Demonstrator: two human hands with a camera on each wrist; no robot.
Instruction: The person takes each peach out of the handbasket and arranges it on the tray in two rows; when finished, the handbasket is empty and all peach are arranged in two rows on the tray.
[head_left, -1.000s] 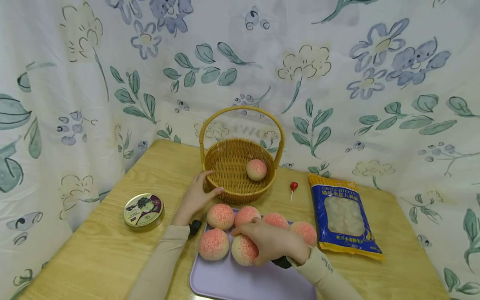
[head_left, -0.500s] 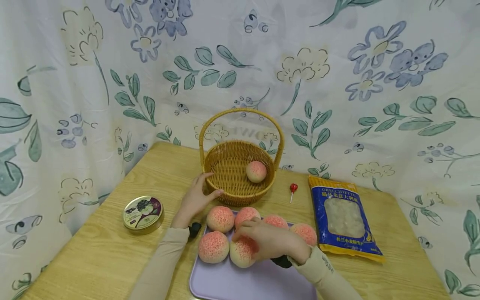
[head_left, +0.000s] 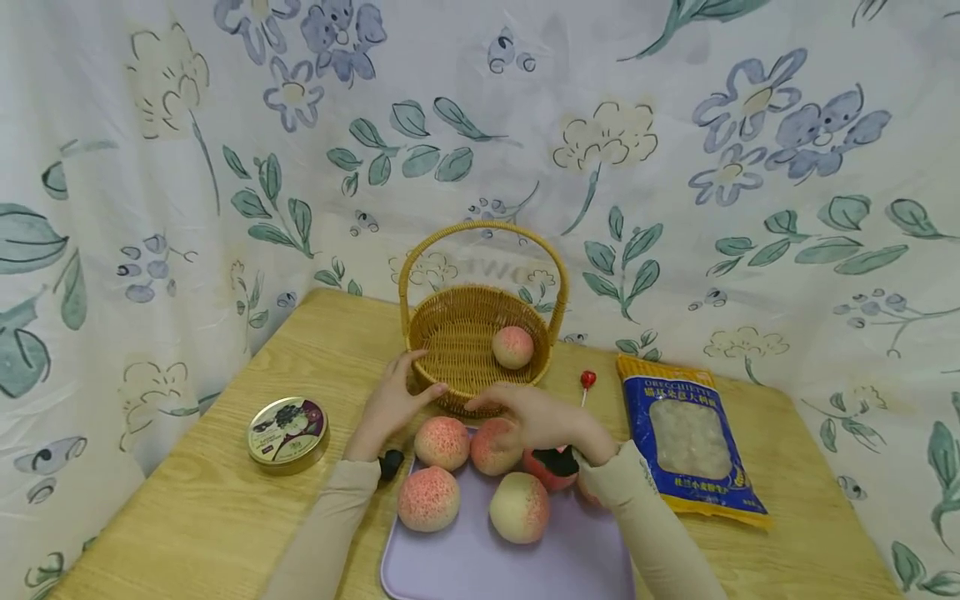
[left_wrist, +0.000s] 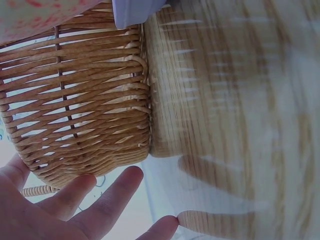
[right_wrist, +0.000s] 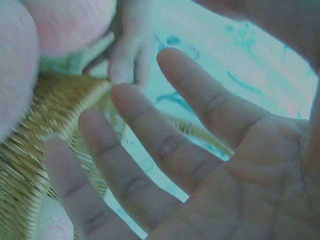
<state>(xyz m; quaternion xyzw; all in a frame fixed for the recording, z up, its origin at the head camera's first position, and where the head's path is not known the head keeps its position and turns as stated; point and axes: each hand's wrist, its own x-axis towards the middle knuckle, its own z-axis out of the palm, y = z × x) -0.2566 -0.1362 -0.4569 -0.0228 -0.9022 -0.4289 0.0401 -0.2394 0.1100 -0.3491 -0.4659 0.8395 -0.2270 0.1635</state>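
At the left of the wicker basket (head_left: pixel 480 398), my left hand (head_left: pixel 390 404) rests against the rim with its fingers spread. The left wrist view shows these fingers (left_wrist: pixel 112 205) fairly straight beside the woven wall. One pink-and-cream peach (head_left: pixel 513 347) lies inside the basket. My right hand (head_left: pixel 543 417) is over the back row of peaches by the basket's front rim, fingers (right_wrist: pixel 150 135) extended and holding nothing. It partly covers a back-row peach (head_left: pixel 491 450). On the lilac tray (head_left: pixel 450 567) stand several peaches, among them a front-left peach (head_left: pixel 428 498) and a paler-side-up peach (head_left: pixel 519 507).
A round tin (head_left: pixel 287 432) stands on the wooden table (head_left: pixel 202 500) at the left. A red lollipop (head_left: pixel 588 380) lies right of the basket, beside a blue-and-yellow pasta bag (head_left: pixel 690 437). The basket's tall handle (head_left: pixel 487 225) arches up before a flowered curtain (head_left: pixel 480 125).
My right hand has let go of the front-row peach and moved forward toward the basket. That peach has rolled slightly right, its pale side now showing. The left hand stays at the basket.
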